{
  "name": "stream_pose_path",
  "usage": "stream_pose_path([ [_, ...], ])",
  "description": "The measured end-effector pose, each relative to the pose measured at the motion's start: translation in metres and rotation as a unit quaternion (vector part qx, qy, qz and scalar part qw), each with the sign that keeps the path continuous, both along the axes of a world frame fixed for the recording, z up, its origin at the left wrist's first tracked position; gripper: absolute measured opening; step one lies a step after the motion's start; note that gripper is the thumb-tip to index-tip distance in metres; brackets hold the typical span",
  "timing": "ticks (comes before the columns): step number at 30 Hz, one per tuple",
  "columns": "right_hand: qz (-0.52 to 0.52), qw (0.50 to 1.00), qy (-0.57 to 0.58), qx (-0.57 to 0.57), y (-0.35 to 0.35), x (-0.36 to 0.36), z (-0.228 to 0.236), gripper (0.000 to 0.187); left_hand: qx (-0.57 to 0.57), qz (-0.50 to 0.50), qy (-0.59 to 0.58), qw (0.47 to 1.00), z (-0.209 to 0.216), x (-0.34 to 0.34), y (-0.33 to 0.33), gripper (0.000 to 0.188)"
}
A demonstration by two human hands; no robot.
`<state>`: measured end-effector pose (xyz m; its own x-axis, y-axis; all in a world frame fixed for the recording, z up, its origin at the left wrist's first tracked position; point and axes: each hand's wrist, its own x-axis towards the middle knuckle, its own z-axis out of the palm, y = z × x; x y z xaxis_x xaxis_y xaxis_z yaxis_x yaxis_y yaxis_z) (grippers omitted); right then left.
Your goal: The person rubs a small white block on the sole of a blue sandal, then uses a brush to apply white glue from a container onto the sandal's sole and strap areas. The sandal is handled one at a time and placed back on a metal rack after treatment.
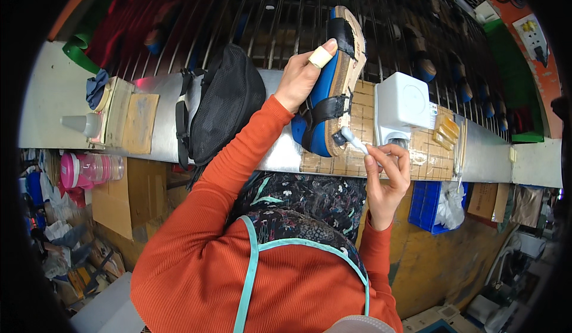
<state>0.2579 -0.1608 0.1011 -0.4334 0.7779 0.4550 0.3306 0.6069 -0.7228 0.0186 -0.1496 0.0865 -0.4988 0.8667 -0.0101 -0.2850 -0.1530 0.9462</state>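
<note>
My left hand (301, 78), with pale tape round its thumb, is closed on a sandal (326, 111) with black straps. The sandal sits on a blue shoe last (322, 139) and is held tilted up over the bench, its tan sole side turned to the right. Between the fingers of my right hand (388, 175) is a small brush (353, 140) with a white handle. Its dark tip is at the near end of the sandal's sole and seems to touch it. Just right of the sandal stands a white plastic container (403, 103) with an opening low on its near side.
A black mesh bag (229, 103) lies on the metal bench left of my arm. Yellowish blocks (445, 132) rest right of the container. Beyond the bench runs a rack of metal rods (271, 32) with more sandals on lasts (424, 64). A blue crate (424, 205) stands below, at right.
</note>
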Motion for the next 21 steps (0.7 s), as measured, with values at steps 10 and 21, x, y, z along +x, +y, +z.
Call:
stream_pose_path([
  [10, -0.061, 0.977, -0.071, 0.192, 0.008, -0.015, -0.001, 0.025, -0.010, 0.014, 0.047, 0.999, -0.006, -0.002, -0.002, 0.072],
  [21, 0.073, 0.992, -0.053, 0.086, 0.028, 0.001, -0.001, 0.023, -0.049, -0.050, -0.037, 0.997, -0.020, -0.004, 0.003, 0.073],
])
